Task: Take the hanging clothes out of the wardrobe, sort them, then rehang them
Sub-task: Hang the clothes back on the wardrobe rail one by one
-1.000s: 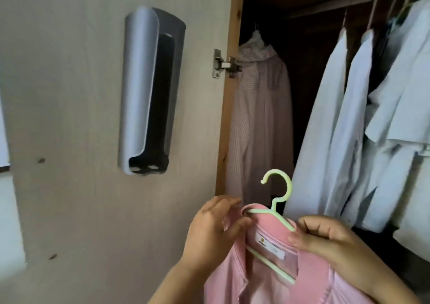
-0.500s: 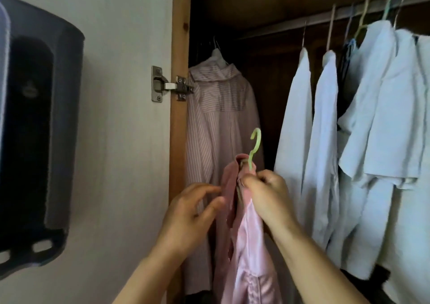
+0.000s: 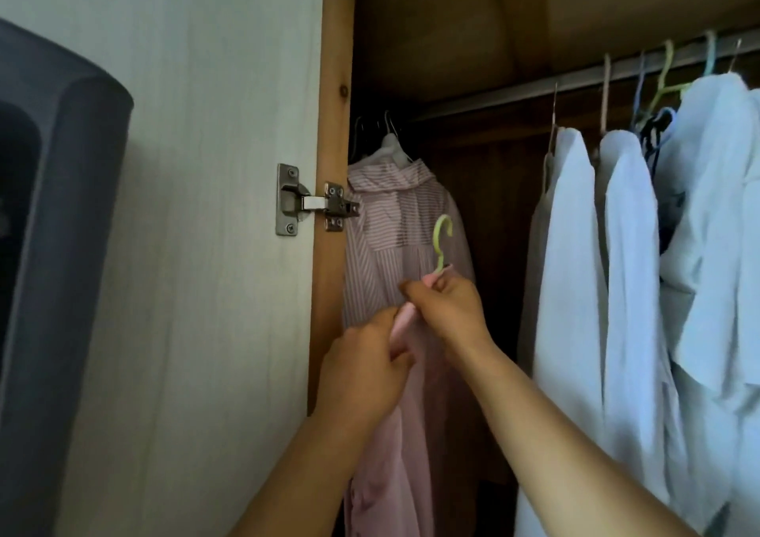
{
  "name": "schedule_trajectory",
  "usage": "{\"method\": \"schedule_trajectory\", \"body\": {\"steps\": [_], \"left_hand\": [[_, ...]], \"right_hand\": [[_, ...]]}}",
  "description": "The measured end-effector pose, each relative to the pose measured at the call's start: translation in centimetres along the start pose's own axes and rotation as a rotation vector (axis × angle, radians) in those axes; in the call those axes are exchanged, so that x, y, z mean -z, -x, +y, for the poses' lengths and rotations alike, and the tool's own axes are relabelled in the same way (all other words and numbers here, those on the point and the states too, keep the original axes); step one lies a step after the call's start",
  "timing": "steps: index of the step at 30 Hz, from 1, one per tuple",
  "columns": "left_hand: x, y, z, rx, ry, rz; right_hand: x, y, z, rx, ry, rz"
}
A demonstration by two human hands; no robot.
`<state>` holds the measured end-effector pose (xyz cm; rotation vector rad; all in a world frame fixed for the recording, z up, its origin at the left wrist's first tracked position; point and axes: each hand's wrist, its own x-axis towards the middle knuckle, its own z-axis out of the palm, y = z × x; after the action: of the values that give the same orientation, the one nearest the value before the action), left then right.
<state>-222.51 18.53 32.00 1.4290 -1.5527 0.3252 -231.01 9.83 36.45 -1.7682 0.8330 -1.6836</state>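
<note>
A pink shirt (image 3: 405, 446) hangs from a pale green hanger (image 3: 442, 240), held up inside the open wardrobe. My right hand (image 3: 446, 310) grips the shirt's collar at the base of the hanger hook. My left hand (image 3: 364, 368) pinches the pink fabric just below and to the left. The hook points up, well below the metal rail (image 3: 514, 94). Behind it a pink striped shirt (image 3: 395, 224) hangs at the rail's left end. Several white shirts (image 3: 625, 273) hang to the right.
The wardrobe door (image 3: 205, 166) stands open on the left, with a metal hinge (image 3: 312, 203) on the wooden frame (image 3: 333, 125). A dark grey holder (image 3: 49, 248) is fixed to the door. A gap on the rail lies between the striped shirt and the white shirts.
The pink shirt on its green hanger has risen and moved deeper into the wardrobe. My left hand went from open beside the shirt to pinching its fabric.
</note>
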Motion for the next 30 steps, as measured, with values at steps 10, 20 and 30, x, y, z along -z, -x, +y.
{"method": "schedule_trajectory", "body": {"steps": [10, 20, 30], "left_hand": [[-2.6, -8.1, 0.9, 0.061, -0.303, 0.037], [-1.4, -16.4, 1.2, 0.027, -0.092, 0.25], [-0.4, -26.7, 2.8, 0.053, -0.246, 0.351]], "right_hand": [[-1.2, -7.3, 0.5, 0.171, 0.093, 0.011], [4.7, -17.6, 2.1, 0.54, 0.065, 0.019], [5.5, -24.7, 4.4, 0.486, 0.177, -0.014]]}}
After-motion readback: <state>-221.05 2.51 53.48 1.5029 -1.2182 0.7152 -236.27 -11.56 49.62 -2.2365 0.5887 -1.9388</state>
